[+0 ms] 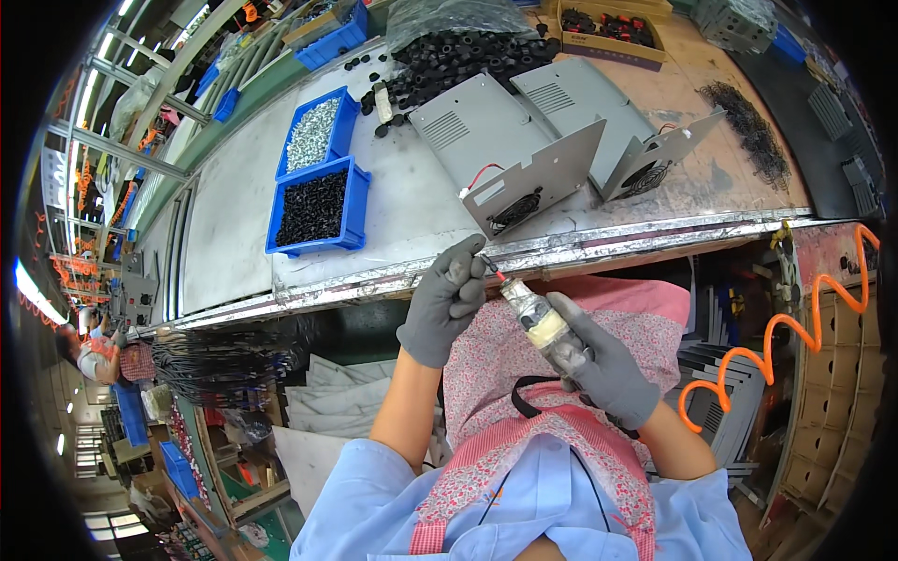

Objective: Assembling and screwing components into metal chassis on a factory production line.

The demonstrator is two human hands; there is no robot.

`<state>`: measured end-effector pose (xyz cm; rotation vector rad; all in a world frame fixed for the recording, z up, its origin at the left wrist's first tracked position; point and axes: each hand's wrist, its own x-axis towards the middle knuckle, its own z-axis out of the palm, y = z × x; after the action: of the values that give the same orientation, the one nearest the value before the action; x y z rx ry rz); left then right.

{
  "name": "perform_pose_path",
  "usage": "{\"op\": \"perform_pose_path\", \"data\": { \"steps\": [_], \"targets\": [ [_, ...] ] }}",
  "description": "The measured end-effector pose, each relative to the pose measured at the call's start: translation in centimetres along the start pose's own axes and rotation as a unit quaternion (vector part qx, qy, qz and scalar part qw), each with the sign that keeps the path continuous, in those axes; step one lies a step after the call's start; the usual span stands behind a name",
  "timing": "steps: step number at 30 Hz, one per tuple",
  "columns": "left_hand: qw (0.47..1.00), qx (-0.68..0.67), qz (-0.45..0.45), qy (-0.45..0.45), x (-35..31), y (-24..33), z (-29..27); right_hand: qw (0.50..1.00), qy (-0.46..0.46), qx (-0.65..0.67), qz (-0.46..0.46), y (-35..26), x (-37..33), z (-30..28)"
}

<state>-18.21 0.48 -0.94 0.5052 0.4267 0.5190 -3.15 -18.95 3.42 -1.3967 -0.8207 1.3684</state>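
In my gloved right hand (610,365) is a power screwdriver (544,327), its body wrapped in clear and yellowish tape. The bit points up and left, toward my gloved left hand (449,299). That hand is closed, with its fingertips pinched beside the bit's tip at the table edge; whatever small thing they hold is too small to make out. Just beyond stands a grey metal housing (482,131) with a black fan (515,211) and a red wire on its upright panel. A second grey housing (589,107) with a fan sits to its right.
Left on the table are a blue bin of black screws (312,203) and a blue bin of silver fasteners (311,134). Black caps (458,70) lie heaped behind, near an open carton (613,35). An orange coiled hose (769,346) hangs at right. Another person (98,360) is far left.
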Motion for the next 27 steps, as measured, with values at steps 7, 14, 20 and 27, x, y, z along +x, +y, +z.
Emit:
{"op": "perform_pose_path", "data": {
  "steps": [7, 14, 20, 27],
  "targets": [
    [0.999, 0.050, 0.006, 0.000, 0.4, -0.3, 0.4, 1.000, -0.007, 0.002, 0.000, 0.3, 0.0, 0.4],
    [0.991, 0.127, 0.033, 0.005, 0.6, -0.3, -0.2, 0.999, -0.019, 0.021, 0.027, -0.4, 0.0, 0.3],
    [0.959, 0.262, 0.082, 0.065, 0.1, -0.1, 1.2, 0.998, -0.026, 0.048, 0.025, -0.1, -0.1, 0.2],
    [0.973, 0.223, 0.047, 0.026, 0.3, 0.1, 0.1, 0.996, -0.008, 0.089, 0.012, -0.5, -0.4, -0.1]
  ]
}}
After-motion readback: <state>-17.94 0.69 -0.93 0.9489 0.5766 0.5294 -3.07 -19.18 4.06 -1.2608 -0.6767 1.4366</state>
